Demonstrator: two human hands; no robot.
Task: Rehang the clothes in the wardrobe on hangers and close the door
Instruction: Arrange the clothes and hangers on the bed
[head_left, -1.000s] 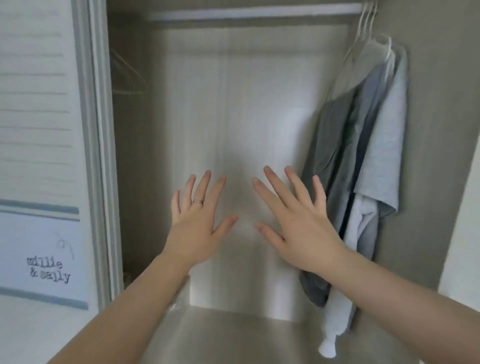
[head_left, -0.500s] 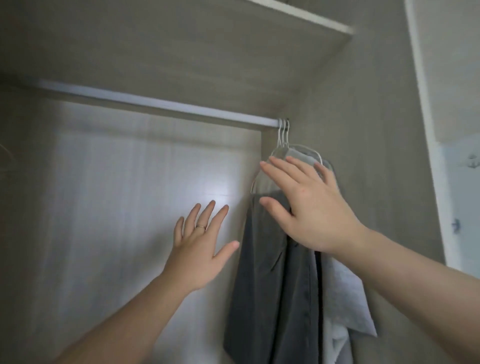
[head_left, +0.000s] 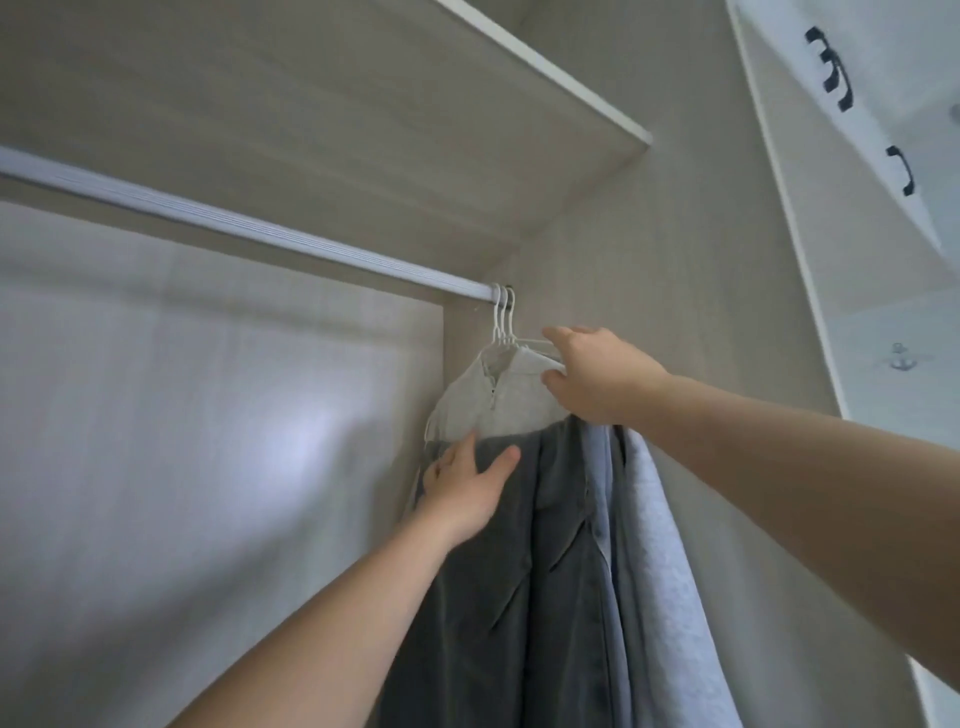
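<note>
Wardrobe interior bare along the left: pale back panel, nothing hung there. White rail running from the left edge up to the right side wall, under a shelf board.

Left hand laid flat on the dark grey garment, fingers spread wide, thumb out to the right; pressing or steadying the cloth rather than gripping it, probably to keep the bundle from swinging while the top is handled.

Three white hangers hooked close together at the far right end of the rail, hard against the side wall. A light grey collared top draped over the foremost hanger, above the dark grey cloth. Behind it a blue-grey garment and a pale, textured one, all packed tightly and hanging straight down.

Right hand up at the hanger shoulders, thumb under and fingers over the collared top; looks closed lightly on the hanger arm or the cloth there, though exactly which cannot be told. Likely a lift-off or a shift of that hanger along the rail.

Far right: white door with dark handles, standing open; closing not yet begun.
</note>
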